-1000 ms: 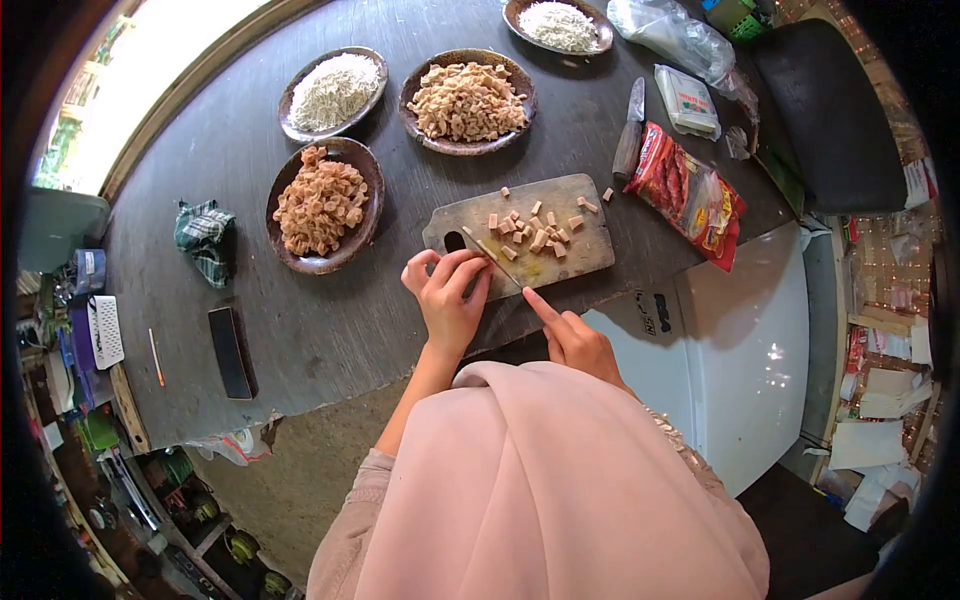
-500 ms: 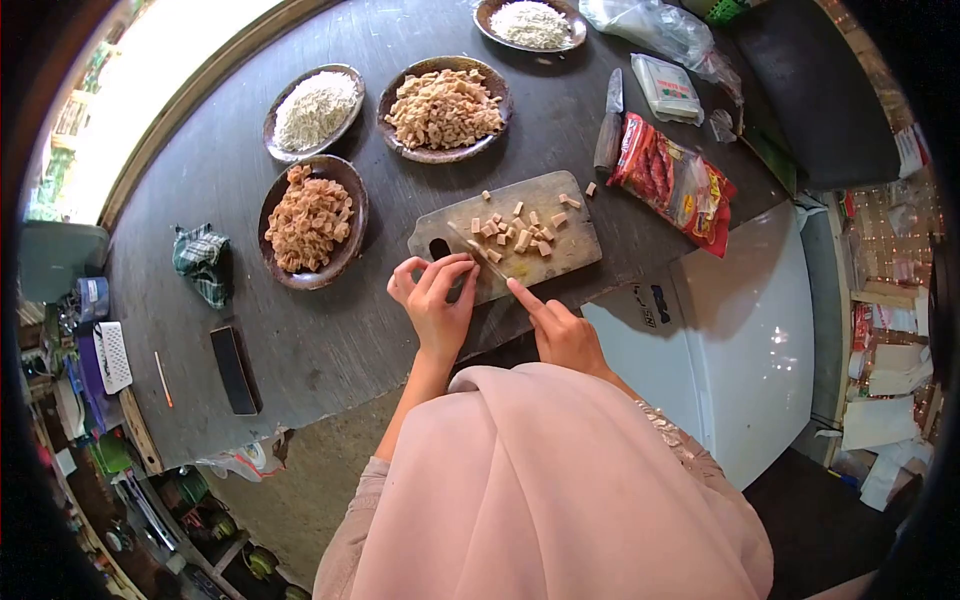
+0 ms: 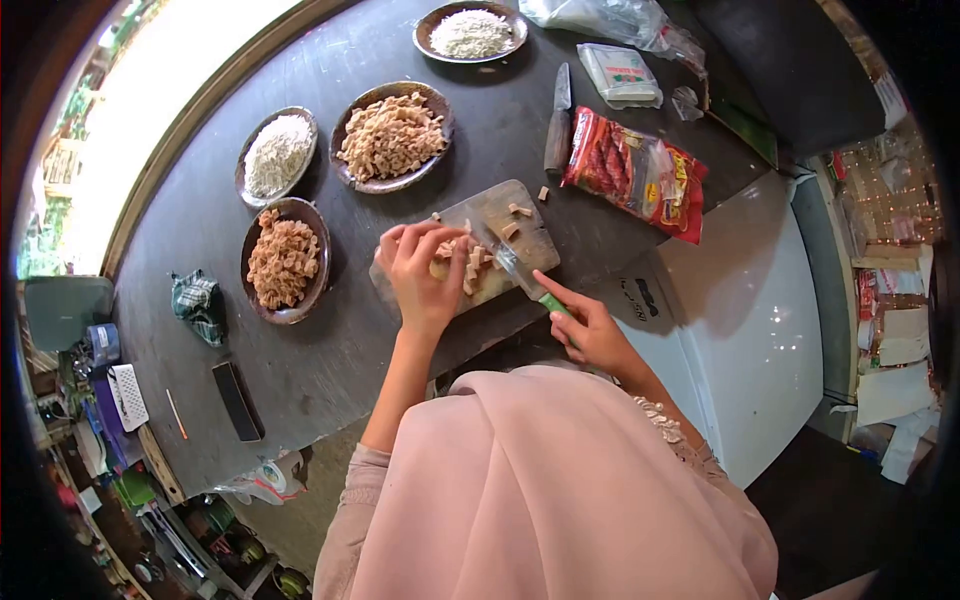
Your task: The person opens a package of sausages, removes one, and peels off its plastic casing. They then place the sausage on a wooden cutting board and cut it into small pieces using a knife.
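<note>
My right hand is closed round the green handle of a small knife, its blade over the wooden cutting board. Above the board's left part is my left hand, fingers curved and partly apart, over a heap of small pinkish sausage pieces. It hides some of them, and I cannot make out anything held in it. A few more pieces lie on the board's right part, and one piece is on the table just past its edge.
Bowls of chopped brown pieces and plates of white shreds stand beyond the board. A larger knife, a red packet, a white package, a cloth and a phone lie around.
My right hand has moved right with the knife, whose blade now angles across the board. My left hand has risen over the pieces, which are gathered leftward. The whole view has shifted.
</note>
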`<act>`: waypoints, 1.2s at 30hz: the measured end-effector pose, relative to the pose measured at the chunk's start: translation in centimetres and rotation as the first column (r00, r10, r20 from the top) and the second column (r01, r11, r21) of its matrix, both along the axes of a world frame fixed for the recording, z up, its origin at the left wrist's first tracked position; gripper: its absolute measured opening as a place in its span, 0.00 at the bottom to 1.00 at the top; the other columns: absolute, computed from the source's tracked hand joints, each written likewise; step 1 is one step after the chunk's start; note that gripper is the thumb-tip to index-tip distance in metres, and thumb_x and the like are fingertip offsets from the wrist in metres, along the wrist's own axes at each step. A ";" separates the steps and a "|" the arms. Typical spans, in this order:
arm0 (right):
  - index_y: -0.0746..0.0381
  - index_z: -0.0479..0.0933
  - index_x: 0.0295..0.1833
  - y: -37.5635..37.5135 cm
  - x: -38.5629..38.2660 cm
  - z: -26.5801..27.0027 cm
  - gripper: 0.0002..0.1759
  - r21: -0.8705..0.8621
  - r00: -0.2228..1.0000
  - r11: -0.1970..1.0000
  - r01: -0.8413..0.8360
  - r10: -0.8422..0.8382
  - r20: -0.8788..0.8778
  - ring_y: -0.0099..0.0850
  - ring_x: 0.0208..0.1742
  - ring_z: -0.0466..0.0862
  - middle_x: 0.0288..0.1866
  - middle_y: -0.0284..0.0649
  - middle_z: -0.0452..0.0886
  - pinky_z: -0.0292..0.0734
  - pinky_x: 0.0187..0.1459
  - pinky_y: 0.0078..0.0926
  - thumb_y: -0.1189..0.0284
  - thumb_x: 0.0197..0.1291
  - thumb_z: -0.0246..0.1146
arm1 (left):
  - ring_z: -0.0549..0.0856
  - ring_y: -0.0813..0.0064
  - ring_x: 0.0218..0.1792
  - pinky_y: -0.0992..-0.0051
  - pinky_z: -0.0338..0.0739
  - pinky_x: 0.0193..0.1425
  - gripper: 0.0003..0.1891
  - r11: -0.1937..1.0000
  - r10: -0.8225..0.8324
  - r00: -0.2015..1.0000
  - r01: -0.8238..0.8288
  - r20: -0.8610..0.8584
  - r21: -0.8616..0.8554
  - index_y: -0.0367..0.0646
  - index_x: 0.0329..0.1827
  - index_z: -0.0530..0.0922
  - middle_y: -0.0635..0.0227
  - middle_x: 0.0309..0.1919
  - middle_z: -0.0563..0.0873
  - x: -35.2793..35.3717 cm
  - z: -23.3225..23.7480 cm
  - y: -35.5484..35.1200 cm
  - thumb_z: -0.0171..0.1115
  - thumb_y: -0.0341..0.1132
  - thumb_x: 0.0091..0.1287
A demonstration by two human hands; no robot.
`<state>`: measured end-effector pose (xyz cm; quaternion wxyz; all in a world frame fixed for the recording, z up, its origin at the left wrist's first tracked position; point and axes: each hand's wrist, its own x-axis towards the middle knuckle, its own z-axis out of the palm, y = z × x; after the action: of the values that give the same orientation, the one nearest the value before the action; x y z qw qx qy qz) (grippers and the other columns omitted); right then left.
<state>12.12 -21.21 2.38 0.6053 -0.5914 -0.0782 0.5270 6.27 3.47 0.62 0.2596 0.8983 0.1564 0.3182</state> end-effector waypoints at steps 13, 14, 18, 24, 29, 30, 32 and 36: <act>0.33 0.65 0.80 -0.8 2.0 -0.7 0.40 -0.356 0.525 0.925 -0.131 0.369 0.767 0.44 0.34 0.85 0.36 0.45 0.83 0.82 0.42 0.43 0.75 0.65 0.64 | 0.82 0.68 0.43 0.64 0.67 0.50 0.09 0.870 -0.193 0.617 0.468 -0.763 0.158 0.55 0.26 0.88 0.73 0.28 0.87 10.3 2.6 -0.8 0.79 0.44 0.47; 0.33 0.65 0.80 -0.9 2.4 -0.7 0.40 -0.351 0.530 0.928 -0.129 0.363 0.766 0.44 0.34 0.85 0.36 0.45 0.83 0.82 0.42 0.43 0.75 0.65 0.64 | 0.82 0.69 0.43 0.65 0.67 0.50 0.09 0.873 -0.232 0.581 0.478 -0.780 0.095 0.55 0.26 0.88 0.73 0.28 0.88 10.5 2.6 -0.6 0.79 0.45 0.47; 0.29 0.62 0.80 -1.1 3.6 -2.0 0.40 -0.339 0.471 0.923 -0.182 0.384 0.794 0.43 0.34 0.86 0.34 0.42 0.81 0.84 0.40 0.43 0.71 0.66 0.64 | 0.83 0.67 0.43 0.66 0.70 0.49 0.04 0.892 -0.273 0.641 0.448 -0.717 0.061 0.51 0.30 0.87 0.76 0.29 0.88 11.3 3.1 -1.0 0.75 0.37 0.55; 0.25 0.60 0.80 -1.5 5.6 -3.1 0.40 -0.304 0.390 0.918 -0.256 0.386 0.836 0.41 0.34 0.86 0.33 0.40 0.81 0.86 0.38 0.44 0.67 0.66 0.64 | 0.86 0.61 0.46 0.60 0.76 0.54 0.05 0.885 -0.361 0.795 0.457 -0.487 0.089 0.48 0.34 0.87 0.66 0.42 0.89 13.7 1.7 -3.0 0.72 0.30 0.56; 0.25 0.61 0.80 -1.9 7.1 -3.6 0.40 -0.315 0.349 0.897 -0.309 0.416 0.840 0.41 0.34 0.86 0.33 0.40 0.81 0.86 0.38 0.43 0.67 0.66 0.64 | 0.86 0.52 0.39 0.59 0.81 0.42 0.03 0.885 -0.354 0.762 0.461 -0.542 0.070 0.43 0.32 0.82 0.60 0.35 0.85 14.5 -0.4 -4.4 0.67 0.25 0.56; 0.25 0.61 0.79 -1.9 7.4 -3.6 0.39 -0.318 0.343 0.892 -0.322 0.423 0.839 0.41 0.34 0.87 0.33 0.40 0.81 0.86 0.38 0.44 0.66 0.66 0.63 | 0.86 0.52 0.39 0.59 0.81 0.42 0.03 0.888 -0.348 0.764 0.454 -0.543 0.070 0.43 0.32 0.82 0.60 0.35 0.85 14.5 -0.6 -4.6 0.67 0.25 0.56; 0.25 0.61 0.79 -2.0 7.9 -3.7 0.39 -0.319 0.331 0.885 -0.340 0.430 0.840 0.41 0.34 0.87 0.33 0.40 0.81 0.86 0.39 0.44 0.66 0.67 0.63 | 0.88 0.55 0.38 0.59 0.83 0.42 0.03 0.897 -0.317 0.814 0.424 -0.487 0.124 0.43 0.31 0.82 0.61 0.32 0.85 14.5 -0.9 -4.7 0.62 0.24 0.56; 0.25 0.61 0.79 -2.0 8.6 -3.6 0.39 -0.299 0.316 0.881 -0.366 0.420 0.851 0.41 0.35 0.87 0.33 0.40 0.82 0.86 0.39 0.44 0.66 0.67 0.62 | 0.87 0.53 0.37 0.60 0.82 0.43 0.04 0.917 -0.303 0.789 0.395 -0.534 0.063 0.41 0.33 0.82 0.61 0.34 0.85 14.6 0.0 -4.3 0.67 0.24 0.57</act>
<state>20.75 -23.22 -1.24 0.3066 -0.7564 -0.5155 0.2611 20.88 -0.80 0.63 0.1847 0.9822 0.0228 0.0253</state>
